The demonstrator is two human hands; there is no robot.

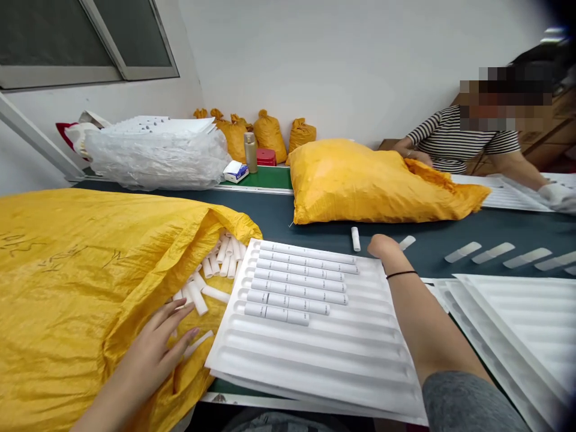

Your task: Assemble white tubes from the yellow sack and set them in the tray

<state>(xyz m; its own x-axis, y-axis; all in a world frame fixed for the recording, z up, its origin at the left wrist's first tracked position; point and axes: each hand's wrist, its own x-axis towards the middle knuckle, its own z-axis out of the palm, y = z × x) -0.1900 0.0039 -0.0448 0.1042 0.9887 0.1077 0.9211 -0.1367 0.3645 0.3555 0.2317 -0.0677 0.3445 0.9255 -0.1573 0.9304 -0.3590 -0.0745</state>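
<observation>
My left hand [157, 348] lies open with its fingers spread on the mouth of a large yellow bag [67, 288]. Its fingertips touch loose white tubes [216, 270] spilling from the bag. In front of me a white grooved tray [315, 360] holds several rows of white tubes [299, 282] in its far grooves; the near grooves are bare. My right hand [382, 249] reaches over the tray's far right corner, bent down so its fingers are hidden. A single white tube [355, 239] lies on the dark belt just left of it.
A second yellow bag [369, 180] lies across the dark belt [279, 216]. A person in a striped shirt [450, 138] works at the far right. White trays are stacked at my right [517, 324]. Plastic-wrapped trays [153, 150] sit far left.
</observation>
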